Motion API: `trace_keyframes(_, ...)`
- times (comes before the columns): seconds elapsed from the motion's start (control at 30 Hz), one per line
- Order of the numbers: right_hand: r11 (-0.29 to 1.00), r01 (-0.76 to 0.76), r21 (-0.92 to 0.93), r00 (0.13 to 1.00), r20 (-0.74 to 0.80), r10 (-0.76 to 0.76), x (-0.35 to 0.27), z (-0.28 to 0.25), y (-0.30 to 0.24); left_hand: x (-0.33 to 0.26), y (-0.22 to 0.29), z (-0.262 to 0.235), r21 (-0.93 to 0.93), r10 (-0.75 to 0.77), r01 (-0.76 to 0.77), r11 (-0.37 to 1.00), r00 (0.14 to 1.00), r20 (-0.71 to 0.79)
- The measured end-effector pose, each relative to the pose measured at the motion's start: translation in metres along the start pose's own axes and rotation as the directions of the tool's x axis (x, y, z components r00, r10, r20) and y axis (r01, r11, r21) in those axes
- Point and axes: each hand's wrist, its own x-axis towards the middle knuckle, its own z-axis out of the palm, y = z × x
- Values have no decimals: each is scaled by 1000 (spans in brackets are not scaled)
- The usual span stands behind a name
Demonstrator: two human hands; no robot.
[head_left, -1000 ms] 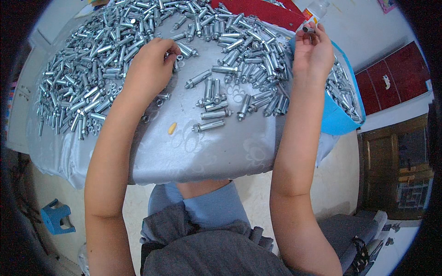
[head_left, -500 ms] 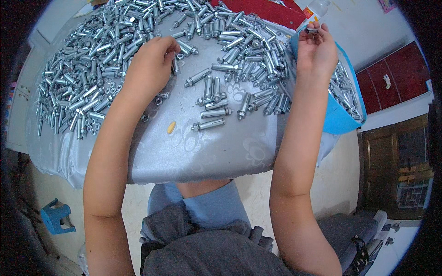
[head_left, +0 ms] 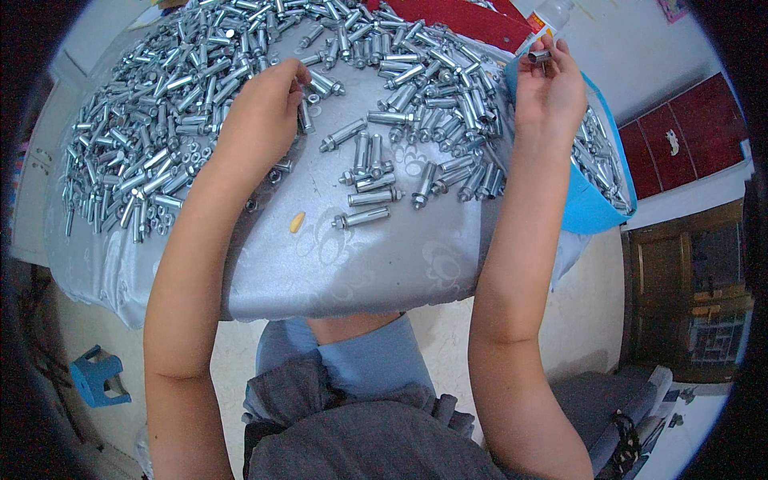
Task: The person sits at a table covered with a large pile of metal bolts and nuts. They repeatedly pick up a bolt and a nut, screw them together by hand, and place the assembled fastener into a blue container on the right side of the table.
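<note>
The right hand [head_left: 550,86] clamps a tube [head_left: 539,57] by the bin [head_left: 590,204], the left hand [head_left: 262,116], its grip hidden, is well left of the bin, and bolts [head_left: 598,164] lie inside it while many more sit loose on the counter [head_left: 384,276] to its left.

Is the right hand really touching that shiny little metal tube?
Touching. The head view shows the right hand raised with the metal tube held in its curled grasp.
</note>
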Motion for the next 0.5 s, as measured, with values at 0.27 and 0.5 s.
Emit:
trace_keyframes(0.27, 999, -37, 1, 999, -8, 37, 0, 0, 1, 0, 4, -4, -45, -27, 27, 999, 1000, 2)
trace_keyframes(0.5, 997, -32, -69, 999, -5, 32, -8, 3, 7, 3, -6, -17, 350, 35, -16, 937, 998, -49)
